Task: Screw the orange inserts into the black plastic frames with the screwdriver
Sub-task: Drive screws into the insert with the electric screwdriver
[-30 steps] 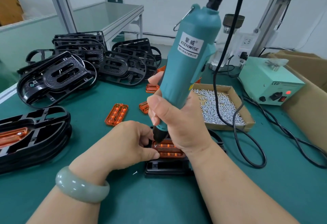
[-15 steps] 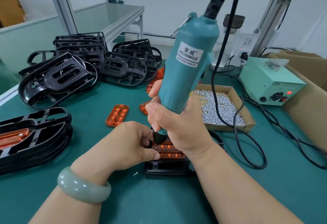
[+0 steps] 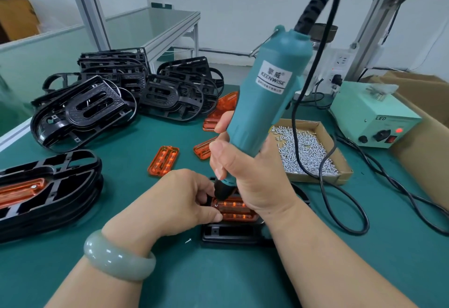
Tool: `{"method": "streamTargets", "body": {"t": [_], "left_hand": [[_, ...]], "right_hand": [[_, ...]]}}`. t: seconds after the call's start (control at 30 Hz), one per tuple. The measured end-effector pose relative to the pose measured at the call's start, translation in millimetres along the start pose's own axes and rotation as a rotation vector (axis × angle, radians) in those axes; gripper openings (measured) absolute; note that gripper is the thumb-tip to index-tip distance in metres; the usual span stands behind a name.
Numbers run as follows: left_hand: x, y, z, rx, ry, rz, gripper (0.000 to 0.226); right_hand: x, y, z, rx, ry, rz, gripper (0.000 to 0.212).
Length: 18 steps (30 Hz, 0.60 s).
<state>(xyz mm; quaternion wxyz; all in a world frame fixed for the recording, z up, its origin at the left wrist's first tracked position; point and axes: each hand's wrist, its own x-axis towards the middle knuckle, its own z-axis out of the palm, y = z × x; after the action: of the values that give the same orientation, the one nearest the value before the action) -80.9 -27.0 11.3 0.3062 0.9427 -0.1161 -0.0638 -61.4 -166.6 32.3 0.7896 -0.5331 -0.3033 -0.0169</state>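
Observation:
My right hand [image 3: 250, 174] grips a teal electric screwdriver [image 3: 264, 98], tilted, its black tip down at the left end of an orange insert [image 3: 235, 210]. That insert sits in a black plastic frame [image 3: 230, 233] on the green mat, mostly hidden by my hands. My left hand [image 3: 177, 200] has its fingers curled at the frame's left end, thumb against the insert's edge and fingertips close to the screwdriver tip. Loose orange inserts [image 3: 164, 160] lie behind my hands.
A cardboard tray of screws [image 3: 306, 152] sits right of the screwdriver, its black cable [image 3: 340, 196] looping over it. A pale green power box [image 3: 371, 115] stands at the right. Empty black frames [image 3: 116, 93] pile up at the back left; fitted frames [image 3: 46, 191] are stacked left.
The screwdriver has tilted a little more upright and shifted slightly right, with its tip staying at the insert's left end. My left hand has held its place.

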Motion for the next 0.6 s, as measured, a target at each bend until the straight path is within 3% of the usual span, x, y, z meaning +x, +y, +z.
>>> {"method": "streamTargets", "body": {"t": [0.33, 0.6], "left_hand": [[2, -3, 1, -0.032, -0.048, -0.013, 0.025], [4, -7, 4, -0.011, -0.027, -0.043, 0.038]], "right_hand": [[-1, 1, -5, 0.071, 0.050, -0.029, 0.024], [5, -18, -16, 0.197, 0.132, -0.197, 0.022]]}}
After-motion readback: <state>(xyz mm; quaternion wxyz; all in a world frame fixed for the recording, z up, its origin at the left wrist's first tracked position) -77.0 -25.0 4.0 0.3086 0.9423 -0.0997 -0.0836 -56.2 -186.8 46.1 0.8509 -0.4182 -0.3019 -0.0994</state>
